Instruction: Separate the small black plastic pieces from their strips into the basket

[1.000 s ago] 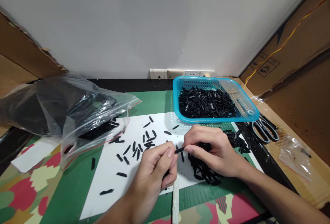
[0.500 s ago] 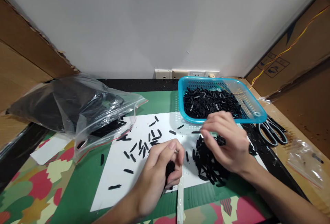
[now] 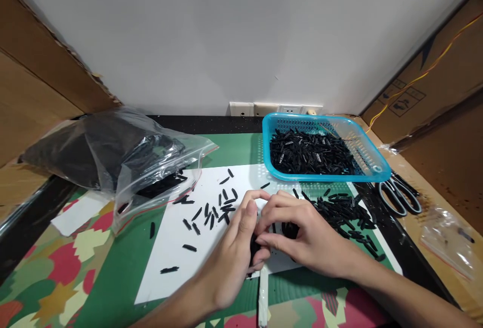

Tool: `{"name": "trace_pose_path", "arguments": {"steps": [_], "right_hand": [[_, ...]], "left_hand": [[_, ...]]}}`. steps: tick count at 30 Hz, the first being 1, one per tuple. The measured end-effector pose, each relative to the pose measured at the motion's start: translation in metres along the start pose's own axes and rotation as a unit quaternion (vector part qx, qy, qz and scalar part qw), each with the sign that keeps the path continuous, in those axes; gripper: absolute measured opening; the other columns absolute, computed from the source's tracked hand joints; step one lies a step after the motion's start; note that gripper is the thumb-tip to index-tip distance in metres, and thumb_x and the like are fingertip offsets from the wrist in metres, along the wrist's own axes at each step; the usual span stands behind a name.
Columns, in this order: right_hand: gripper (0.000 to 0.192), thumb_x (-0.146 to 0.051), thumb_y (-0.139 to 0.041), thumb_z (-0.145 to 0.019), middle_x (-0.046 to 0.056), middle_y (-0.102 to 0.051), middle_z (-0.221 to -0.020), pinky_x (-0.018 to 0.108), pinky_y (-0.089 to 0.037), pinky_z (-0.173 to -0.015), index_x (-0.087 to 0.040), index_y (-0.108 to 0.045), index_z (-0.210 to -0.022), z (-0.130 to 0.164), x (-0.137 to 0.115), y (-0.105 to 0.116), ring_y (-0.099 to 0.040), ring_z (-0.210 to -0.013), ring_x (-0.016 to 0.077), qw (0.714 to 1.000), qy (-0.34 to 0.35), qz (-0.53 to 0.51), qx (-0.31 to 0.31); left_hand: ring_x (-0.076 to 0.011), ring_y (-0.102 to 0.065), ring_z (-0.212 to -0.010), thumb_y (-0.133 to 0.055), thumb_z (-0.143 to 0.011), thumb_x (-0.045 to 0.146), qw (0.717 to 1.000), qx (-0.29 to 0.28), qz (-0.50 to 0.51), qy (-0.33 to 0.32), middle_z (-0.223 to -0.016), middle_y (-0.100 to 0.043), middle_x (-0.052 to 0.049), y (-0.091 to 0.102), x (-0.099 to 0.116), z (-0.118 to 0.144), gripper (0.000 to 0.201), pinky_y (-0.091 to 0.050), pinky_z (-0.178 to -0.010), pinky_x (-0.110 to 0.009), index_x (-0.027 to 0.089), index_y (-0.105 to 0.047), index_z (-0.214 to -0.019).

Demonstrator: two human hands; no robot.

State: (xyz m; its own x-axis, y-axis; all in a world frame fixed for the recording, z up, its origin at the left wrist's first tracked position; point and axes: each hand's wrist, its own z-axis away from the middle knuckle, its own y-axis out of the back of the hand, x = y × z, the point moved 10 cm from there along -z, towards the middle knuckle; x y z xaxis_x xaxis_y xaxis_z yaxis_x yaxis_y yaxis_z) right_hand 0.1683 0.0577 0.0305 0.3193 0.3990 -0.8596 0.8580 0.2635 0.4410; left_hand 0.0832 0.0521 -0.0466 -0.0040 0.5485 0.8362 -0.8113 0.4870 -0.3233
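At the far left, a large clear plastic zip bag filled with dark material is lying on its side, its open end facing right over a flat green mat. A white rectangular paper sheet is covering the middle of the mat, and short, slim black pieces are lying scattered on it, to the left of and beyond the left hand. That hand is curling into a loose, partly closed grip, holding a black clump within its fingers. A narrow pale strip is lying just below it.

The right hand is touching the left one at the fingertips, its thumb and forefinger nearly together beside the clump; whether they are pinching a piece, I cannot tell. Beyond it, a blue perforated plastic basket is holding many black bits. A loose black heap of similar slim pieces is spreading just beside and behind the right hand. Farther right, grey-handled scissors are resting near a small clear plastic bag.
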Motion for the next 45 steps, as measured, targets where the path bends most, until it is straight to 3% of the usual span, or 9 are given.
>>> {"name": "trace_pose_path", "arguments": {"steps": [7, 10, 15, 20, 31, 37, 45], "right_hand": [[0.009, -0.017, -0.068, -0.102, 0.003, -0.068, -0.097, 0.033, -0.048, -0.088, -0.02, -0.067, -0.094, 0.001, 0.015, -0.006, -0.062, -0.095, 0.0197, 0.998, -0.059, -0.02, -0.032], [0.01, -0.017, -0.064, -0.104, 0.002, -0.065, -0.094, 0.029, -0.046, -0.083, -0.02, -0.065, -0.094, 0.001, 0.013, 0.01, -0.06, -0.09, 0.017, 0.998, -0.05, -0.035, 0.03], [0.012, -0.02, -0.066, -0.103, 0.0, -0.064, -0.088, 0.026, -0.042, -0.071, -0.02, -0.067, -0.091, 0.003, 0.018, 0.037, -0.057, -0.08, 0.0144, 0.989, -0.068, -0.049, 0.121], [0.011, -0.023, -0.067, -0.103, -0.001, -0.064, -0.089, 0.025, -0.042, -0.068, -0.021, -0.068, -0.092, 0.005, 0.02, 0.038, -0.056, -0.079, 0.0135, 0.987, -0.078, -0.064, 0.128], [0.003, -0.021, -0.07, -0.102, 0.0, -0.067, -0.094, 0.024, -0.047, -0.07, -0.022, -0.07, -0.099, 0.007, 0.015, 0.036, -0.061, -0.083, 0.0134, 0.989, -0.04, -0.064, 0.131], [0.003, -0.017, -0.072, -0.099, 0.002, -0.071, -0.094, 0.028, -0.051, -0.08, -0.02, -0.073, -0.099, 0.004, 0.005, 0.038, -0.065, -0.088, 0.0159, 0.993, 0.009, -0.038, 0.114], [0.004, -0.016, -0.073, -0.099, 0.003, -0.073, -0.093, 0.029, -0.053, -0.08, -0.019, -0.076, -0.098, 0.004, 0.005, 0.039, -0.068, -0.087, 0.0162, 0.992, 0.018, -0.035, 0.12]], "left_hand": [[-0.0103, -0.028, -0.05, -0.034, -0.102, 0.075, 1.0, 0.013, -0.003, -0.005, -0.06, -0.038, 0.011, 0.004, -0.001, -0.005, 0.054, -0.019, -0.047, -0.019, 0.035, -0.038, -0.138], [-0.0097, -0.027, -0.046, -0.035, -0.104, 0.07, 1.0, 0.007, -0.007, -0.009, -0.056, -0.04, 0.011, 0.005, 0.003, -0.005, 0.046, -0.017, -0.044, -0.019, 0.033, -0.042, -0.132], [-0.0073, -0.024, -0.043, -0.042, -0.107, 0.059, 0.999, -0.02, 0.014, -0.039, -0.053, -0.039, 0.011, 0.0, 0.011, -0.004, 0.034, -0.017, -0.042, -0.018, 0.026, -0.049, -0.103], [-0.0067, -0.026, -0.046, -0.045, -0.109, 0.05, 0.996, -0.042, 0.018, -0.076, -0.054, -0.04, 0.01, -0.007, 0.017, 0.0, 0.034, -0.023, -0.045, -0.018, 0.023, -0.046, -0.088], [-0.0076, -0.028, -0.049, -0.045, -0.11, 0.05, 0.993, -0.016, -0.05, -0.109, -0.054, -0.039, 0.009, 0.001, 0.02, 0.004, 0.036, -0.024, -0.049, -0.02, 0.023, -0.047, -0.086], [-0.008, -0.029, -0.048, -0.046, -0.109, 0.05, 0.993, -0.01, -0.031, -0.11, -0.054, -0.037, 0.009, 0.001, 0.02, 0.002, 0.04, -0.022, -0.048, -0.023, 0.022, -0.047, -0.081], [-0.0078, -0.031, -0.048, -0.049, -0.108, 0.052, 0.993, -0.012, -0.018, -0.115, -0.055, -0.037, 0.008, 0.0, 0.026, 0.004, 0.045, -0.02, -0.048, -0.024, 0.02, -0.048, -0.076]]}}
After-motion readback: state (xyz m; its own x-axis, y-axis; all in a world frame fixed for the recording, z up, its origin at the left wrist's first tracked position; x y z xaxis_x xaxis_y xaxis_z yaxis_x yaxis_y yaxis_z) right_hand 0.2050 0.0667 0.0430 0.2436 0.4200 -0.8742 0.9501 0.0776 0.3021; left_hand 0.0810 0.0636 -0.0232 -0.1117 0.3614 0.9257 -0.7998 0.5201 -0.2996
